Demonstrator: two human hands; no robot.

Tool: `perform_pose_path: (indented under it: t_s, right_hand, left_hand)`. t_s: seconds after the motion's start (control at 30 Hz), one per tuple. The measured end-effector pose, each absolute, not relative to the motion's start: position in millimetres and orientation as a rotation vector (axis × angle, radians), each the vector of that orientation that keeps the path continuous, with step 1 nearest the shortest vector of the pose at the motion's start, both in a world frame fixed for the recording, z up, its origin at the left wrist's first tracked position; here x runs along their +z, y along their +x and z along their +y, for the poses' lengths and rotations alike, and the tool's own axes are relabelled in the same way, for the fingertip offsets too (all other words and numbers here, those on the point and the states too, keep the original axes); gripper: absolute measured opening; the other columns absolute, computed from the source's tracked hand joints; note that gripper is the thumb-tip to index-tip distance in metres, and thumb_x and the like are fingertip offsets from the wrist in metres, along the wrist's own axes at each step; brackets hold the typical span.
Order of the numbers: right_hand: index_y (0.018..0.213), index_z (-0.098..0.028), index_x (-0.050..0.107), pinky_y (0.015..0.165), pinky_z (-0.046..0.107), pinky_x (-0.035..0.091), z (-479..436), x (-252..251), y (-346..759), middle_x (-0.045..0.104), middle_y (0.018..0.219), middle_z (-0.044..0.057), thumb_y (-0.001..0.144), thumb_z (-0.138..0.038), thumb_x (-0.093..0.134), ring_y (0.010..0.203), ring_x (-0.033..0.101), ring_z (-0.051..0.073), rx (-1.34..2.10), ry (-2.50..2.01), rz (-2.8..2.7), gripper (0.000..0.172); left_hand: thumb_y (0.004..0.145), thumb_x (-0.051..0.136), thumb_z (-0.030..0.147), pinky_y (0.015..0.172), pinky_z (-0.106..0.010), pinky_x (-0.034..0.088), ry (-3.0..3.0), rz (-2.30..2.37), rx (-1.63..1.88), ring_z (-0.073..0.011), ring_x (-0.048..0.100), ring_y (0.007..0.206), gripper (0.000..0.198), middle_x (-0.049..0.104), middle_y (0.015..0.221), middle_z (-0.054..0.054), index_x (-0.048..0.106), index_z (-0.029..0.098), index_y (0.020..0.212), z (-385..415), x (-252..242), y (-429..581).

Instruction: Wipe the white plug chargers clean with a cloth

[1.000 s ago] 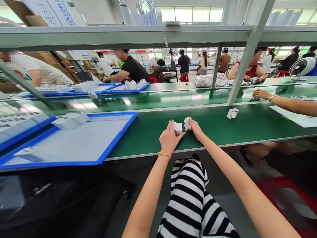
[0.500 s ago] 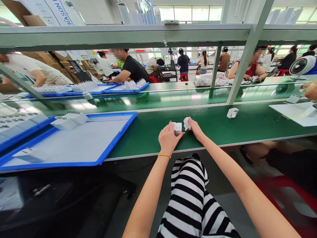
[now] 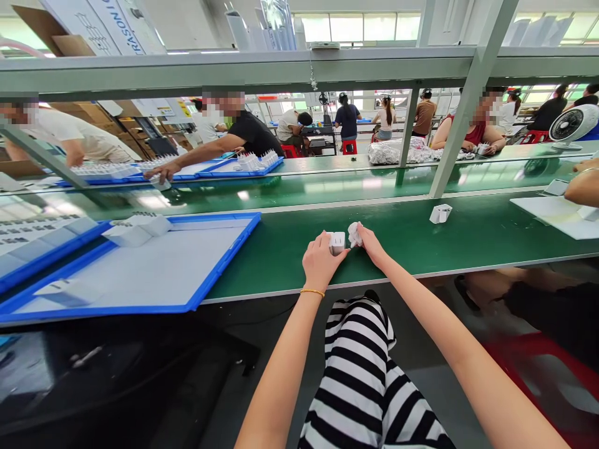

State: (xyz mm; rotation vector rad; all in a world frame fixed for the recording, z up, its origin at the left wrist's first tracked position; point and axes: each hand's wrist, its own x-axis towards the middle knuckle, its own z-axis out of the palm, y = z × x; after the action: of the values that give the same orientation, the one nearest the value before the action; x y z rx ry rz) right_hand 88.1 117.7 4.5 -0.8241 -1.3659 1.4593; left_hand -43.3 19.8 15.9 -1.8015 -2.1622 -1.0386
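Observation:
My left hand (image 3: 322, 259) grips a white block-shaped plug adapter (image 3: 337, 242) with small dark slots on its face, just above the green work surface (image 3: 276, 249). Close to its right side, my right hand (image 3: 372, 244) pinches a crumpled white cloth (image 3: 354, 234). A narrow gap shows between cloth and adapter. Off to the right on the green surface stands another white adapter (image 3: 440, 214). To the left lies a blue-edged tray (image 3: 224, 257) with a few white adapters (image 3: 135, 229) at its back and one near its front left.
Another blue-edged tray (image 3: 51, 262) with rows of adapters is at the far left. A white board (image 3: 556, 215) lies at the right near a person's arm (image 3: 584, 187). A slanted metal post (image 3: 461, 125) and a white fan (image 3: 568, 126) stand beyond.
Across the bench, the person in black has stretched an arm leftward to a white adapter by the trays. My hands hold the same things in nearly the same place.

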Motion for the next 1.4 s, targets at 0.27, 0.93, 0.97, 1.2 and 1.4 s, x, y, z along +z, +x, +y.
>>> perform_pose_path:
  t_s: [0.27,0.93,0.97,1.2,1.4]
  right_hand:
    - [0.075,-0.021,0.061,0.058,0.026,0.042,118.5,5.1,88.2,0.059,0.066,0.0,0.06,-0.086,0.058,0.06,0.05,0.013,1.478,-0.812,-1.341,0.067]
    - [0.079,-0.02,0.064,0.056,0.028,0.045,125.1,3.9,93.9,0.061,0.067,0.001,0.055,-0.081,0.068,0.059,0.053,0.014,1.492,-0.851,-1.297,0.066]
    - [0.08,-0.02,0.064,0.056,0.028,0.045,124.6,4.5,94.0,0.061,0.068,0.001,0.056,-0.081,0.068,0.06,0.053,0.014,1.491,-0.848,-1.302,0.065]
    - [0.078,-0.019,0.064,0.057,0.028,0.045,121.6,6.6,92.8,0.061,0.068,0.002,0.057,-0.082,0.066,0.059,0.052,0.014,1.499,-0.846,-1.34,0.065]
    - [0.076,-0.019,0.063,0.057,0.028,0.044,121.1,4.2,91.7,0.061,0.067,0.002,0.06,-0.083,0.063,0.059,0.051,0.013,1.476,-0.834,-1.424,0.066]
  left_hand:
    - [0.074,0.068,0.031,0.093,-0.041,0.053,-1.899,-2.263,-1.16,-0.0313,0.057,0.121,0.051,0.049,0.143,-0.011,0.053,0.022,0.121,13.8,20.2,-43.7]
    - [0.074,0.074,0.038,0.078,-0.031,0.051,-1.785,-2.359,-1.263,-0.0235,0.066,0.097,0.044,0.063,0.113,-0.006,0.056,0.025,0.112,5.2,18.8,-51.1]
    - [0.073,0.075,0.038,0.08,-0.031,0.051,-1.778,-2.343,-1.297,-0.0229,0.066,0.098,0.044,0.064,0.112,-0.006,0.057,0.025,0.112,3.6,18.5,-53.6]
    - [0.07,0.077,0.034,0.092,-0.031,0.05,-1.649,-2.106,-1.44,-0.022,0.063,0.107,0.049,0.064,0.115,-0.006,0.057,0.021,0.114,-17.3,17.2,-110.5]
    - [0.071,0.075,0.038,0.089,-0.032,0.051,-1.509,-2.044,-1.285,-0.0236,0.063,0.105,0.053,0.064,0.114,-0.009,0.057,0.017,0.116,-49.9,32.4,-201.8]
